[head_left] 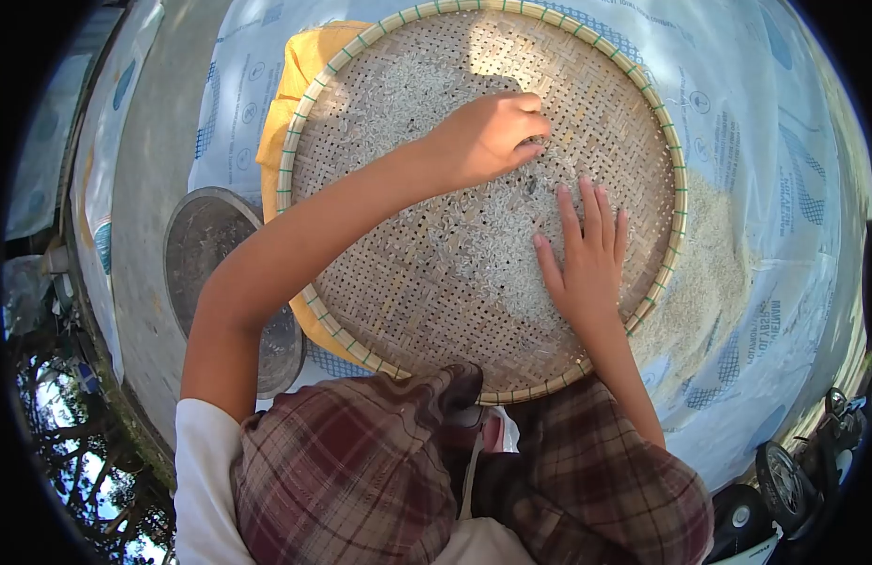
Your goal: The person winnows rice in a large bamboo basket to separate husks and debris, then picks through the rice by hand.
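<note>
Bamboo tray: round, flat and woven, its pale rim bound with green ties; the near edge comes to the knees under brown plaid cloth, which perhaps help to keep it steady.
White rice-like grains: loosely scattered on this tray, thicker in the middle and toward the far left; spread thin, I think, so that each grain can be seen.
Left hand: reaches over the weave with fingers curled and the tips near together; whether they pinch something, I cannot tell.
Right hand: lies flat with fingers spread, beside the central grains, maybe for support.
Yellow cloth-like piece: partly under the tray, possibly as a cushion.
Grey round bowl: just beside the tray on the left, within easy reach.
Ground: blue-and-white printed plastic sheet over grey concrete; pale grain heap at right.
Surroundings: open air, sun patches, dark motorcycle at the right edge, leafy branches at left.
</note>
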The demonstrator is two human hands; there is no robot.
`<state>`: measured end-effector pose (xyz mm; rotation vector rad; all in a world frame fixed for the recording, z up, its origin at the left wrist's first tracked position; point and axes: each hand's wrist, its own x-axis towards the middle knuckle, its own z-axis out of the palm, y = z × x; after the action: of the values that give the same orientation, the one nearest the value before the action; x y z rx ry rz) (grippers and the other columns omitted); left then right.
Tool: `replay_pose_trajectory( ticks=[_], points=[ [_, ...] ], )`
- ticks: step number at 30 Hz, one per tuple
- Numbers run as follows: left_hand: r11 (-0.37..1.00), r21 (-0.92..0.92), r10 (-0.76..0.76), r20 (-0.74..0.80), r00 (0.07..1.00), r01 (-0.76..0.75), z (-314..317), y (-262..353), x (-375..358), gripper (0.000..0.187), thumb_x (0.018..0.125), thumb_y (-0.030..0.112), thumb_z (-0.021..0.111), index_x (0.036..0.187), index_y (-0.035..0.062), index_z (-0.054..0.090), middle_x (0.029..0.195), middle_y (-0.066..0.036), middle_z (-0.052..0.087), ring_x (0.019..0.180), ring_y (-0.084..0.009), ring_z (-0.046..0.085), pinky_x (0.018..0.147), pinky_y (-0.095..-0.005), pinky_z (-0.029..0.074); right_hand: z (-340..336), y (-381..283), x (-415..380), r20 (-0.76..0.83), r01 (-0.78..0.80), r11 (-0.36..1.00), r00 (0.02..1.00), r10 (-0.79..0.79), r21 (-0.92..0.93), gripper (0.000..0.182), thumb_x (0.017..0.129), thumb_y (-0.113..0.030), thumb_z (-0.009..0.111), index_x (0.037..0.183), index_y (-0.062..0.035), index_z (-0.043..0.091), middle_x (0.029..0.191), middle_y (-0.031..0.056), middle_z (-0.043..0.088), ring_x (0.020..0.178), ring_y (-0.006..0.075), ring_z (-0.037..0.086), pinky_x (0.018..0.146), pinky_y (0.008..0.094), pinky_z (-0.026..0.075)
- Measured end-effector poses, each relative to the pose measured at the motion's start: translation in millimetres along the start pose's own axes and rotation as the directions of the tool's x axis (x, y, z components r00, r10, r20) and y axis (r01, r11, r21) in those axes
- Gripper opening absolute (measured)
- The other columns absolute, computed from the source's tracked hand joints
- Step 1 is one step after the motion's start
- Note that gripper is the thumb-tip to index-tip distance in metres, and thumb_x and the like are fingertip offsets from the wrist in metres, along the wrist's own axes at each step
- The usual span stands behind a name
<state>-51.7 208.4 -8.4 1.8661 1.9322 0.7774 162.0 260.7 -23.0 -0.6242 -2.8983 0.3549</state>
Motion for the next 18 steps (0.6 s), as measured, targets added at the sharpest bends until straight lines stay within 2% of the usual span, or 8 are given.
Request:
replay_pose_trajectory(
  ticks=[2, 4, 11, 14, 16, 17, 18],
  points=[
    [0.998, 0.045, 0.039, -0.029, 0.999, -0.038, 4, 3, 2, 0.016, 0.080, 0.012, 0.061, 0.092, 0.0021, 0.058, 0.087, -0.007, 0.054, 0.082, -0.0263, 0.056, 0.069, -0.0353, 0.048, 1, 0, 1, -0.011, -0.011, 1.000, 1.000, 0.011, 0.001, 0.055, 0.085, -0.034, 0.052, 0.133, -0.0089, 0.039, 0.139, 0.0147, 0.032, 0.130, 0.0303, 0.028, 0.106, 0.0500, 0.016],
    [0.983, 0.137, 0.141, -0.131, 0.981, -0.123, 10, 6, 2, 0.012, 0.079, 0.010, 0.060, 0.087, 0.0029, 0.057, 0.083, -0.007, 0.053, 0.081, -0.0262, 0.056, 0.069, -0.0358, 0.048, 0, 0, 0, -0.012, -0.005, 1.000, 1.000, 0.005, 0.007, 0.055, 0.085, -0.035, 0.052, 0.132, -0.0090, 0.040, 0.139, 0.0138, 0.032, 0.130, 0.0296, 0.028, 0.106, 0.0500, 0.016],
    [0.938, 0.275, 0.246, -0.103, 0.964, -0.210, 16, -1, 5, 0.008, 0.077, 0.009, 0.060, 0.080, 0.0040, 0.054, 0.080, -0.007, 0.050, 0.079, -0.0247, 0.055, 0.066, -0.0361, 0.049, 1, -1, 1, -0.014, -0.015, 1.000, 1.000, 0.015, 0.011, 0.055, 0.085, -0.035, 0.053, 0.132, -0.0095, 0.040, 0.140, 0.0133, 0.032, 0.130, 0.0288, 0.028, 0.106, 0.0497, 0.016],
    [0.957, 0.210, 0.236, -0.157, 0.959, -0.201, 14, 1, 7, 0.009, 0.075, 0.008, 0.060, 0.079, 0.0032, 0.054, 0.077, -0.008, 0.049, 0.075, -0.0254, 0.055, 0.063, -0.0353, 0.049, 1, 0, 1, -0.017, -0.018, 1.000, 1.000, 0.018, 0.011, 0.056, 0.084, -0.035, 0.053, 0.132, -0.0096, 0.040, 0.139, 0.0130, 0.032, 0.130, 0.0285, 0.028, 0.106, 0.0498, 0.016],
    [0.989, 0.134, 0.086, -0.135, 0.987, -0.068, 11, 0, 6, 0.009, 0.075, 0.004, 0.059, 0.083, 0.0024, 0.055, 0.076, -0.006, 0.053, 0.071, -0.0205, 0.058, 0.063, -0.0326, 0.050, 1, -1, 1, -0.027, -0.015, 1.000, 1.000, 0.015, 0.006, 0.056, 0.084, -0.036, 0.053, 0.132, -0.0097, 0.040, 0.139, 0.0128, 0.033, 0.130, 0.0281, 0.028, 0.106, 0.0499, 0.017],
    [0.989, 0.133, 0.086, -0.133, 0.987, -0.068, 11, 0, 6, 0.009, 0.075, 0.004, 0.059, 0.083, 0.0024, 0.055, 0.076, -0.006, 0.053, 0.071, -0.0205, 0.058, 0.063, -0.0326, 0.050, 1, -1, 1, -0.026, -0.017, 1.000, 1.000, 0.017, 0.008, 0.056, 0.084, -0.036, 0.053, 0.132, -0.0097, 0.040, 0.139, 0.0128, 0.033, 0.130, 0.0281, 0.028, 0.106, 0.0499, 0.017],
    [0.998, -0.054, 0.005, -0.157, 0.988, -0.014, 10, -1, 6, 0.008, 0.077, 0.003, 0.057, 0.085, 0.0019, 0.055, 0.077, -0.006, 0.056, 0.072, -0.0182, 0.060, 0.065, -0.0313, 0.050, -1, -1, 1, -0.008, -0.018, 1.000, 1.000, 0.018, 0.016, 0.055, 0.085, -0.034, 0.053, 0.132, -0.0088, 0.039, 0.140, 0.0133, 0.031, 0.130, 0.0291, 0.027, 0.106, 0.0491, 0.015]
  ],
)
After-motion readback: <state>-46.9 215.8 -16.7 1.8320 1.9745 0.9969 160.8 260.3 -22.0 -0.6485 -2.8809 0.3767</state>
